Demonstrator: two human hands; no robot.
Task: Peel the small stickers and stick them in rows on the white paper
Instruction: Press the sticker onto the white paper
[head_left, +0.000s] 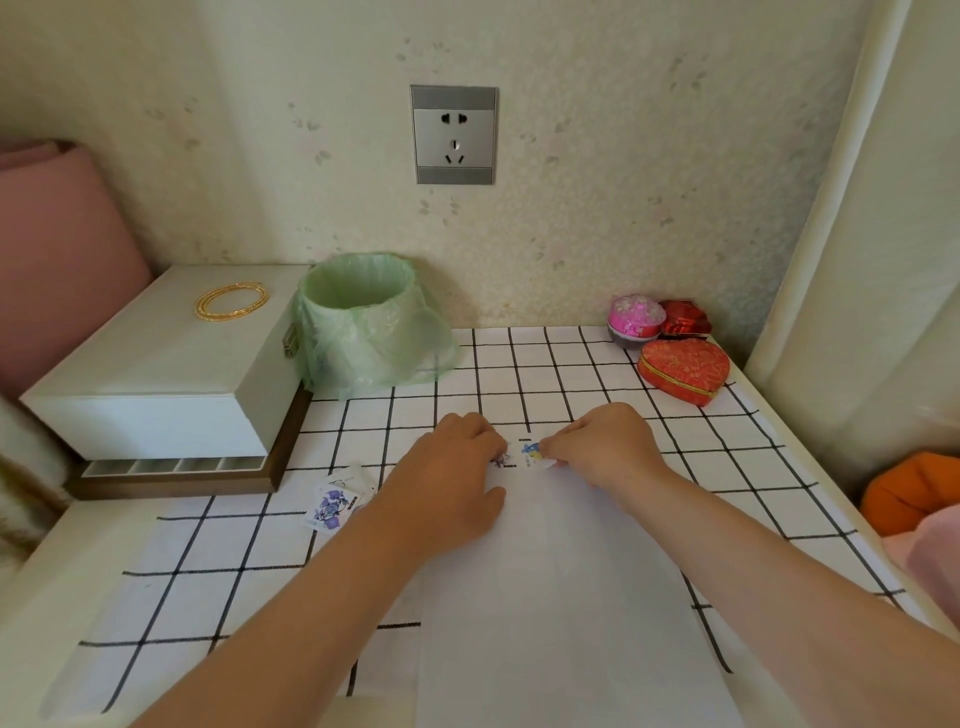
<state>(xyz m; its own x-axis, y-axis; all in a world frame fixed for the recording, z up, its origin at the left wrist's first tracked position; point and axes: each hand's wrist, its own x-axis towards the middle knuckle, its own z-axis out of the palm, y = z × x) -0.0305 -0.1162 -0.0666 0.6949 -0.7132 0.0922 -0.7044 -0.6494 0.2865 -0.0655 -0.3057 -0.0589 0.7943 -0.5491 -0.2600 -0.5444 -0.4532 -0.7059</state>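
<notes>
Head view, looking down at the table.

White paper lies flat on the checked tablecloth, long side running from the near edge toward the wall. Its far edge sits under both hands.

Small sticker, blue and yellow print on a white piece, is at the far edge of the paper, between the two hands. A second small dark print shows just beside it at the left fingertips; too small to identify.

Right hand: fingers curled, fingertips pinching the right end of the small sticker. Wrist low, over the paper's far right corner.

Left hand: knuckles up, fingers bent, tips down at the left end of the sticker. Thumb lies on the paper. Whether the fingers pinch or only press down, I cannot tell — the tips are hidden by the hand itself.

Loose stickers, purple print, lie in a small heap on the cloth to the left of the left hand, apart from the paper.

Surroundings: white box at far left with gold bangles on its lid. Bin lined with a green bag just beside the box. Heart-shaped red box at the far right corner, a pink round box and a small red box behind it. Wall socket above — nothing plugged in.
</notes>
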